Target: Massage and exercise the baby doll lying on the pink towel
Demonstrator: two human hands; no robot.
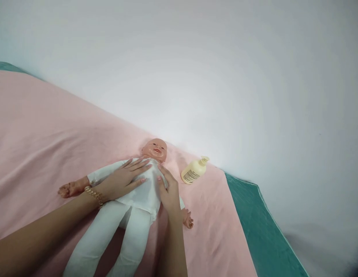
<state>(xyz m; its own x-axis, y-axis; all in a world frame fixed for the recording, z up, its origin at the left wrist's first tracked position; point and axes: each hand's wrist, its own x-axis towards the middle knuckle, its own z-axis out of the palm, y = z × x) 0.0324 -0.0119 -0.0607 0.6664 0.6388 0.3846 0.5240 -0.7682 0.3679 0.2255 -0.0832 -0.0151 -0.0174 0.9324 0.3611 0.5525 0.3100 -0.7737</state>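
Note:
A baby doll (144, 194) in a white top and white leggings lies on its back on a pink sheet (208, 238), its head toward the wall. My left hand (125, 181) rests flat across the doll's chest and shoulder, fingers stretched out, with a beaded bracelet at the wrist. On the other side of the chest lies my right hand (169, 190), its fingers extended along the doll's side and thumb apart. Both hands touch the white top and hold nothing. Part of the doll's arm is hidden behind my right hand.
A pale yellow pump bottle (194, 171) stands on the sheet to the right of the doll's head, close to the white wall (196, 77). A green mattress (262, 227) shows past the sheet's right edge, and a strip of green appears at the far left.

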